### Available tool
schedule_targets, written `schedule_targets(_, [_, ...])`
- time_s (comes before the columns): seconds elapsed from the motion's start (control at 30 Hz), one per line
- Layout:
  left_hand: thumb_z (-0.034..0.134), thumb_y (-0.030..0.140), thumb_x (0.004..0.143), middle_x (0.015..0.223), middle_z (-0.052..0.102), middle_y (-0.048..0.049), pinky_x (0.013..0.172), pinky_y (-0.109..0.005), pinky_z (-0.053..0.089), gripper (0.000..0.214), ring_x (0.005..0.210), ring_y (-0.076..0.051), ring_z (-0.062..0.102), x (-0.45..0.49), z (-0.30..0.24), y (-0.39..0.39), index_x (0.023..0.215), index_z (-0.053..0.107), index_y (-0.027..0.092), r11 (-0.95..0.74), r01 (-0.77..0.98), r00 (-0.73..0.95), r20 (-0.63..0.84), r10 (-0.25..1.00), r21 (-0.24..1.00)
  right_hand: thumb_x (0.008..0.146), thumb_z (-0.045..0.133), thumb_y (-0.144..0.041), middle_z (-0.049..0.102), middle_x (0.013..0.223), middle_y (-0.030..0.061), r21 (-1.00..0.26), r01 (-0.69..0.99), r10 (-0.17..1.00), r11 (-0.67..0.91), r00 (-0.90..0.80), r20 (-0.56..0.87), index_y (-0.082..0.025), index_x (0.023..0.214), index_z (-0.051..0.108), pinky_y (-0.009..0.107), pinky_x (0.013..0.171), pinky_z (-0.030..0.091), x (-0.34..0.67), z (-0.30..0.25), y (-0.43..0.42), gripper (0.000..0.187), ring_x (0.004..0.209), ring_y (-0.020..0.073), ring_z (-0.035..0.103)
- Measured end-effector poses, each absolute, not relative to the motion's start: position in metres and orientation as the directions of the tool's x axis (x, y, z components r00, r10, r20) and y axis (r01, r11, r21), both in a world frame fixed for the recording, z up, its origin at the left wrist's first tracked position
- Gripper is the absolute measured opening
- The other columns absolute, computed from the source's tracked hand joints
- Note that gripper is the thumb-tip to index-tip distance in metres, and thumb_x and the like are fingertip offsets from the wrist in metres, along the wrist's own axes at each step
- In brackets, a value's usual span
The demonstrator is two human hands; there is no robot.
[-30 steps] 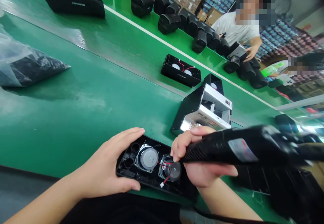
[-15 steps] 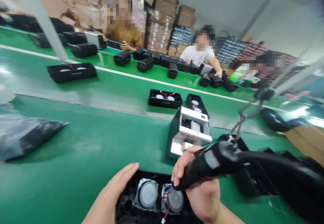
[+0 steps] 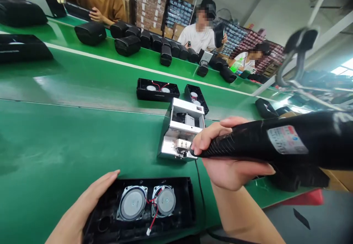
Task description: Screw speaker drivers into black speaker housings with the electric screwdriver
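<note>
My left hand (image 3: 82, 209) rests on the left end of a black speaker housing (image 3: 182, 207) lying open at the near edge of the green bench, fingers stretched along its edge. Two round speaker drivers (image 3: 131, 203) with red wires sit inside it. My right hand (image 3: 223, 159) is closed round a black electric screwdriver (image 3: 275, 141) that hangs from a cord and hook. Its tip points at a small silver screw feeder box (image 3: 180, 131) just beyond the housing.
The green conveyor belt (image 3: 82, 85) carries two more open black housings (image 3: 157, 89). Finished black speakers (image 3: 127, 44) line the far bench, where three other people sit. Cardboard boxes are stacked behind them. A black cable (image 3: 200, 188) runs down past the housing.
My right hand has lifted the screwdriver off the right driver and moved its tip to the silver feeder box. The camera tilted up, and the housing now lies lower in view.
</note>
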State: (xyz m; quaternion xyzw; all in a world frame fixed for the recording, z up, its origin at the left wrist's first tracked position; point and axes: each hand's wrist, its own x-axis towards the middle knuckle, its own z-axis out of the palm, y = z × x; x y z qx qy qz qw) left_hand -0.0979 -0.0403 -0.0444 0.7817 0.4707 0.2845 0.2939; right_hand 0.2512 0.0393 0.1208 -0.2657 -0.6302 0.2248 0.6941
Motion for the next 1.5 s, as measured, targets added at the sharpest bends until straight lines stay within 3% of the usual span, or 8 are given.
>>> schedule_targets(0.3, [0.069, 0.09, 0.084, 0.177, 0.048, -0.0076, 0.128, -0.068, 0.049, 0.108, 0.156, -0.047, 0.055, -0.091, -0.034, -0.044, 0.173, 0.03, 0.043, -0.329, 0.59, 0.345, 0.138, 0.928, 0.737, 0.1, 0.06, -0.082, 0.063, 0.066, -0.0051, -0.744, -0.129, 0.751, 0.655, 0.217, 0.623, -0.028, 0.119, 0.069, 0.03, 0.038, 0.044, 0.237, 0.11, 0.051, 0.058, 0.042, 0.0172, 0.054])
schedule_targets(0.47, [0.065, 0.089, 0.087, 0.178, 0.046, -0.0076, 0.129, -0.062, 0.051, 0.106, 0.157, -0.044, 0.054, -0.094, -0.036, -0.041, 0.175, 0.03, 0.041, -0.349, 0.592, 0.374, 0.135, 0.917, 0.727, 0.099, 0.058, -0.083, 0.063, 0.066, -0.0063, -0.811, -0.18, 0.828, 0.556, 0.208, 0.521, -0.029, 0.132, 0.066, 0.03, 0.039, 0.045, 0.237, 0.109, 0.042, 0.064, 0.041, 0.0164, 0.053])
schedule_targets(0.63, [0.072, 0.089, 0.085, 0.178, 0.047, -0.0082, 0.13, -0.058, 0.048, 0.112, 0.158, -0.042, 0.053, -0.09, -0.03, -0.04, 0.176, 0.029, 0.039, -0.394, 0.566, 0.399, 0.177, 0.9, 0.724, 0.099, 0.064, -0.083, 0.068, 0.062, -0.0036, -0.842, -0.259, 0.871, 0.473, 0.278, 0.404, -0.035, 0.123, 0.075, 0.034, 0.044, 0.052, 0.234, 0.143, -0.012, 0.054, 0.044, 0.0193, 0.057])
schedule_targets(0.77, [0.076, 0.087, 0.085, 0.177, 0.046, -0.0097, 0.131, -0.061, 0.046, 0.112, 0.16, -0.041, 0.052, -0.086, -0.019, -0.039, 0.175, 0.028, 0.041, -0.399, 0.558, 0.422, 0.165, 0.891, 0.728, 0.109, 0.069, -0.051, 0.071, 0.064, -0.0035, -0.851, -0.274, 0.894, 0.448, 0.156, 0.42, -0.04, 0.122, 0.076, 0.037, 0.052, 0.061, 0.22, 0.168, -0.049, 0.018, 0.046, 0.0191, 0.064])
schedule_targets(0.83, [0.076, 0.087, 0.086, 0.177, 0.046, -0.0103, 0.13, -0.063, 0.047, 0.112, 0.16, -0.041, 0.051, -0.084, -0.014, -0.039, 0.175, 0.026, 0.042, -0.389, 0.551, 0.427, 0.151, 0.892, 0.738, 0.108, 0.073, -0.045, 0.075, 0.074, -0.0018, -0.859, -0.306, 0.903, 0.411, 0.01, 0.429, -0.041, 0.135, 0.07, 0.04, 0.056, 0.067, 0.208, 0.165, -0.056, 0.027, 0.054, 0.0204, 0.07])
schedule_targets(0.93, [0.077, 0.087, 0.085, 0.177, 0.046, -0.0104, 0.13, -0.064, 0.047, 0.112, 0.16, -0.04, 0.051, -0.08, -0.009, -0.039, 0.174, 0.026, 0.043, -0.403, 0.523, 0.424, 0.181, 0.887, 0.751, 0.116, 0.057, -0.043, 0.074, 0.079, 0.0003, -0.894, -0.306, 0.911, 0.329, -0.145, 0.385, -0.041, 0.141, 0.067, 0.043, 0.058, 0.067, 0.189, 0.144, -0.057, 0.027, 0.061, 0.0226, 0.072])
schedule_targets(1.17, [0.076, 0.087, 0.086, 0.177, 0.046, -0.009, 0.133, -0.06, 0.045, 0.112, 0.162, -0.037, 0.049, -0.076, -0.008, -0.041, 0.175, 0.024, 0.043, -0.432, 0.482, 0.44, 0.215, 0.872, 0.762, 0.116, 0.055, -0.037, 0.071, 0.071, -0.0062, -0.926, -0.26, 0.951, 0.274, -0.069, 0.301, -0.04, 0.134, 0.07, 0.032, 0.056, 0.059, 0.176, 0.105, -0.061, 0.024, 0.053, 0.0159, 0.062])
schedule_targets(1.5, [0.078, 0.088, 0.084, 0.176, 0.048, -0.0101, 0.13, -0.062, 0.048, 0.114, 0.161, -0.038, 0.05, -0.074, -0.003, -0.04, 0.173, 0.025, 0.043, -0.44, 0.488, 0.452, 0.213, 0.866, 0.754, 0.111, 0.058, -0.047, 0.07, 0.066, -0.0027, -0.941, -0.181, 0.949, 0.285, -0.083, 0.304, -0.042, 0.133, 0.074, 0.04, 0.051, 0.059, 0.19, 0.099, -0.06, 0.028, 0.048, 0.0207, 0.064])
